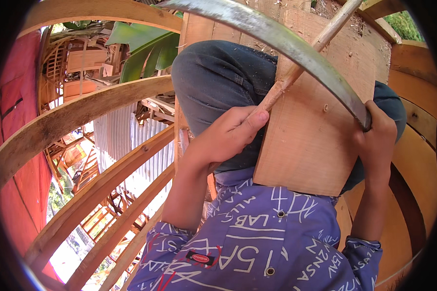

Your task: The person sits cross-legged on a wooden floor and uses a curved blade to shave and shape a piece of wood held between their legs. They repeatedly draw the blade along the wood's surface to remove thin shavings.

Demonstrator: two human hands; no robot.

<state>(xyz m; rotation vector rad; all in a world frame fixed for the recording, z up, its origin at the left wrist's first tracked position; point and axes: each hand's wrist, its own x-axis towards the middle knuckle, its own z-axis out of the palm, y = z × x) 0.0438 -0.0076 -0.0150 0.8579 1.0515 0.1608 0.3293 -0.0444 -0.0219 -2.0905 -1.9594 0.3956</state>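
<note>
My left hand is closed around the lower end of a pale wooden stick, its thumb lying along the wood. The stick slants up and to the right, away from me. In my right hand is the handle end of a long machete, whose metal blade looks curved and crosses over the stick. I cannot tell whether the blade touches the stick. Below both, a broad wooden board lies between my bent legs with its near edge against my shirt. The handle is mostly hidden by my fingers.
Curved wooden ribs and beams pass on my left, with a corrugated metal sheet lower down and a red panel beyond. Orange-brown planking curves round my right. Wood shavings lie on the far boards; a large leaf hangs nearby.
</note>
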